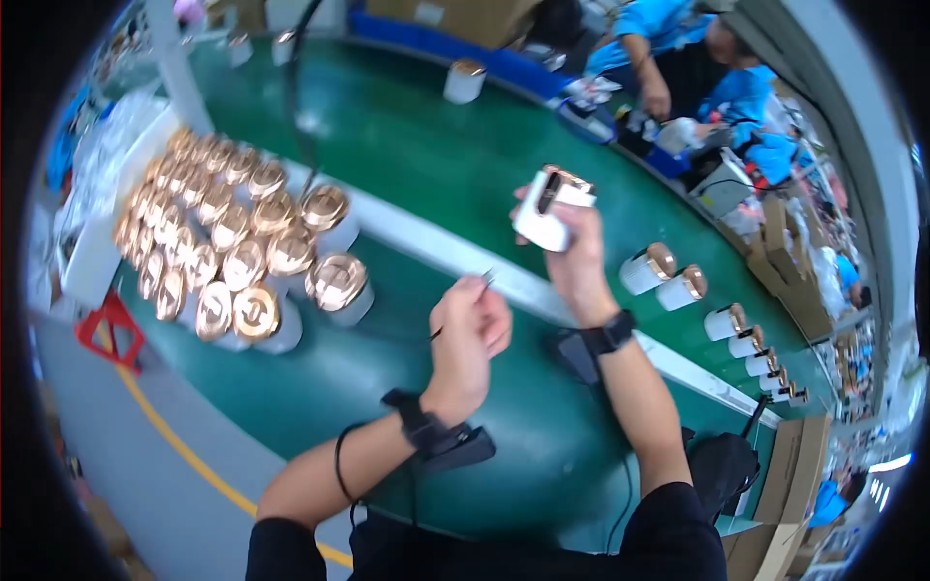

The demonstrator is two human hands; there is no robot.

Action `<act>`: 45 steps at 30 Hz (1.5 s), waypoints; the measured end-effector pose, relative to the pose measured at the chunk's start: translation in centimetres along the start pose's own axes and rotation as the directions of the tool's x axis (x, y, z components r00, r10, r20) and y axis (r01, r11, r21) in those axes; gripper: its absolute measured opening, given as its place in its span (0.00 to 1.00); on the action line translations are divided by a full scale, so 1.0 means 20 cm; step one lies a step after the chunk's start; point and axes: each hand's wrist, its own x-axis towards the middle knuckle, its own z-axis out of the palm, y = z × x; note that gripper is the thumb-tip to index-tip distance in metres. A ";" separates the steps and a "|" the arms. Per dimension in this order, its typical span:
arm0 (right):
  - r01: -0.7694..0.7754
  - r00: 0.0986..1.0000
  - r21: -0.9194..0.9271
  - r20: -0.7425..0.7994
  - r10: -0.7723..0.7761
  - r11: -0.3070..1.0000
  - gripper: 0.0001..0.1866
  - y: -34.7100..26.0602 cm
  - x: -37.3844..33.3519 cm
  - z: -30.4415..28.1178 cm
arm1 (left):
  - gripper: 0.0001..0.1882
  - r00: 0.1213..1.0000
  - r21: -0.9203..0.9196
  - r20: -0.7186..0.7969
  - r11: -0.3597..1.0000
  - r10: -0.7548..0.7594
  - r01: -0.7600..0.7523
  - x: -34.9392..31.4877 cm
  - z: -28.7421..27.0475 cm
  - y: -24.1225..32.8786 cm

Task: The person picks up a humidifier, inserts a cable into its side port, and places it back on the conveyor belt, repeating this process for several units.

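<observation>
My right hand (579, 261) holds up a white jar with a gold-coloured top (548, 207), tilted on its side above the green table (426, 165). My left hand (469, 334) is closed on thin dark tweezers (463, 305), their tip pointing up toward the jar, a short gap below it. Both wrists wear dark bands. A pale strip (455, 254) runs across the table under the hands.
Several white jars with gold lids (232, 242) are packed together at the left. More such jars (678, 281) lie in a row along the strip at the right. Other people in blue (697, 58) work at the far side. Cardboard boxes (790, 484) stand at lower right.
</observation>
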 end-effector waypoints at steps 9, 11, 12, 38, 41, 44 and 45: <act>0.094 0.992 -0.271 0.107 -0.067 0.958 0.31 0.06 -0.30 0.12 | 0.19 0.995 0.068 0.091 0.997 -0.040 0.034 -0.11 -0.08 0.02; 0.135 0.988 -0.344 0.123 -0.098 0.929 0.32 0.03 -0.32 0.15 | 0.19 0.996 0.094 0.077 0.995 -0.043 0.036 -0.13 -0.08 0.02; 0.184 0.981 -0.421 0.141 -0.136 0.888 0.33 0.01 -0.33 0.16 | 0.19 0.996 0.105 0.073 0.994 -0.047 0.040 -0.13 -0.08 0.01; 0.010 0.997 -0.445 0.067 0.022 0.895 0.23 -0.03 -0.34 0.15 | 0.18 0.935 -0.056 0.230 0.955 -0.271 0.290 -0.07 -0.10 0.00; 0.040 0.999 -0.501 0.041 -0.023 0.865 0.25 -0.07 -0.35 0.16 | 0.19 0.933 -0.091 0.238 0.950 -0.270 0.298 -0.07 -0.08 -0.01; 0.054 0.998 -0.539 0.060 -0.025 0.841 0.25 -0.11 -0.35 0.13 | 0.20 0.926 -0.025 0.217 0.947 -0.309 0.321 -0.07 -0.07 -0.01; 0.061 0.997 -0.557 0.072 -0.025 0.828 0.25 -0.11 -0.35 0.12 | 0.20 0.924 -0.022 0.218 0.945 -0.313 0.326 -0.07 -0.07 -0.01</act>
